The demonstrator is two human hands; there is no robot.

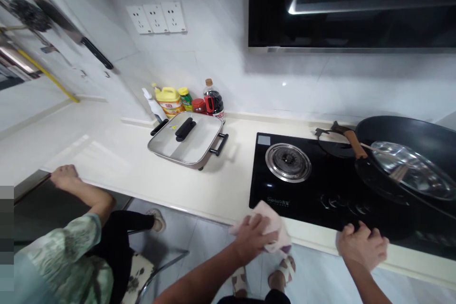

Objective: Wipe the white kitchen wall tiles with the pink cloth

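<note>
My left hand (253,233) presses a pale pink cloth (272,221) at the front edge of the white counter (210,194). Part of the cloth lies over the near left corner of the black gas cooktop (274,190), and a fold hangs down past the edge. Farther right, my right hand (362,246) rests at the counter's front edge, fingers bent and slightly apart, with nothing seen in it. Its fingertips reach the cooktop's near border, close to the knobs (345,204). One round burner (288,162) shows bare on the cooktop's left half.
A large wok (392,128) holding a glass lid (416,166) occupies the cooktop's right. A lidded electric pan (199,145) stands left, before several bottles (171,99). Above is the range hood (349,28). At left another person's hand (66,178) rests on the counter edge.
</note>
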